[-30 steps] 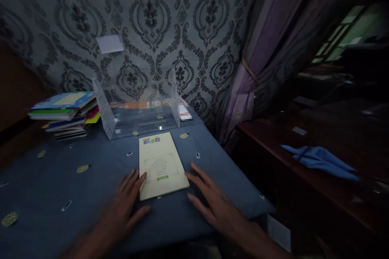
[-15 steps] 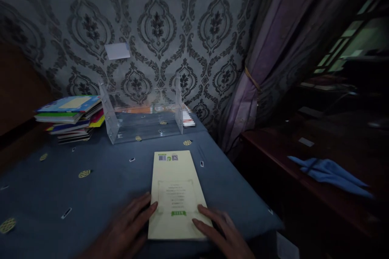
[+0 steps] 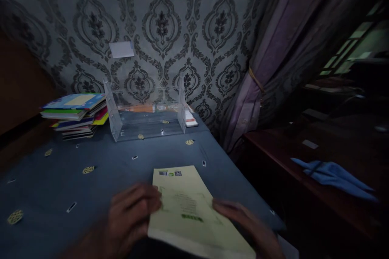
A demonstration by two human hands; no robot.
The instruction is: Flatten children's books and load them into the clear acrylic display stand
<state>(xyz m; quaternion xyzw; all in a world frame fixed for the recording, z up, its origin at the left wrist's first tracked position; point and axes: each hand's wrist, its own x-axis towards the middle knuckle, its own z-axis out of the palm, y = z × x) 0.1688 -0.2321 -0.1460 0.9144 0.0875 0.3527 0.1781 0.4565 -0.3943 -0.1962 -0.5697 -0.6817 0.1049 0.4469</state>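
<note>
A pale yellow-green book (image 3: pixel 179 186) is tilted at the front edge of the table, its near end raised and close to the camera. Small print, a green label and printed codes show on its cover, blurred by motion. My left hand (image 3: pixel 133 210) grips the book's left edge with curled fingers. On the opposite edge, my right hand (image 3: pixel 249 222) holds the book with its fingers along the side; its thumb is hard to make out.
A clear acrylic rack (image 3: pixel 148 123) stands toward the wall. Left of it is a stack of colourful books (image 3: pixel 77 115). The blue patterned tablecloth (image 3: pixel 112 182) covers the table. To the right are a purple curtain (image 3: pixel 255 89) and a blue cloth (image 3: pixel 334 178) on dark red furniture.
The book lay flat with both hands resting at its sides. Now its near end is lifted and drawn toward me, and both hands have closed on its edges. The view shifted slightly.
</note>
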